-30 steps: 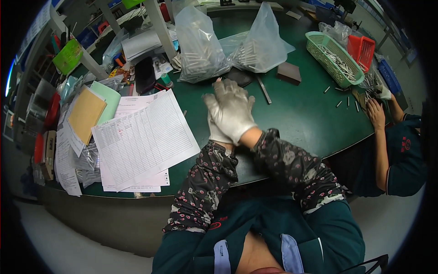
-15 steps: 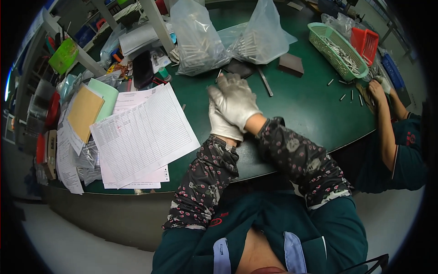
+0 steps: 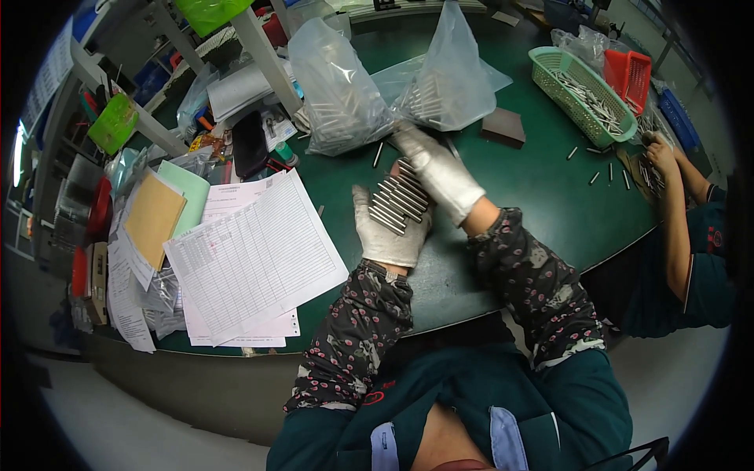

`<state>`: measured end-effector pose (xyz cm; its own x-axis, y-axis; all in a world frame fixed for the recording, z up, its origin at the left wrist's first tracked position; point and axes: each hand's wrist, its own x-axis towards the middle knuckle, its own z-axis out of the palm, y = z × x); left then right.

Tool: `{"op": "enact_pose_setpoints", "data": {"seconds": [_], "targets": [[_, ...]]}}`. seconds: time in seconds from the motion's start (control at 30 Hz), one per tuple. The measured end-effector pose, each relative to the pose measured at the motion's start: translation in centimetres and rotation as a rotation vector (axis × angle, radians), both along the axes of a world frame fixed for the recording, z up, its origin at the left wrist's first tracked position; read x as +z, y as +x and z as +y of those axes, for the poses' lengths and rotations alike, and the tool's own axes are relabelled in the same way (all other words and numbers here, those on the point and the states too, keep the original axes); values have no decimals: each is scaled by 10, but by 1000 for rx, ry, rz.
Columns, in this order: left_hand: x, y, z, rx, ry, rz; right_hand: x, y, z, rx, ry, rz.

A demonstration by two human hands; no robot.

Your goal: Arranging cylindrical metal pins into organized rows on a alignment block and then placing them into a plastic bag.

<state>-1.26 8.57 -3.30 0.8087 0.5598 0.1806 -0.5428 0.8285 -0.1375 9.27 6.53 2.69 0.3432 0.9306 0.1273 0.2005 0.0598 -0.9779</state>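
My left hand point(image 3: 390, 238), in a pale work glove, lies palm up over the green table. Across its palm and fingers rests a row of slim metal pins point(image 3: 399, 198), side by side; its thumb points away from them. My right hand point(image 3: 438, 174), gloved too, is beyond and to the right of the pins. It stretches toward the far side with fingers extended, their tips near the foot of the bags and slightly blurred. One loose pin point(image 3: 378, 155) lies on the table just beyond my left hand.
Two clear bags of pins, a left bag point(image 3: 334, 94) and a right bag point(image 3: 448, 78), stand at the back. A dark block point(image 3: 503, 127) sits right of them. Paper sheets point(image 3: 259, 251) cover the left side. Far right, a co-worker's hand point(image 3: 662, 157) is near a green basket point(image 3: 585, 102) of pins.
My right hand has lifted off my left hand and moved up and to the right, uncovering the row of pins on the left palm.
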Motion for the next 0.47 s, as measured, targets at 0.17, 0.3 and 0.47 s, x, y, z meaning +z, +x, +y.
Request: {"op": "enact_pose_setpoints", "data": {"seconds": [0.17, 0.3, 0.47], "targets": [[16, 9, -7, 149, -185, 329, -10, 30, -28, -283, 143, -28], [15, 7, -7, 154, -124, 295, -33, 28, -35, -321, 91, -234], [7, 5, -3, 159, 0, 285, -25, 23, -41, -259, -190, -422]]}}
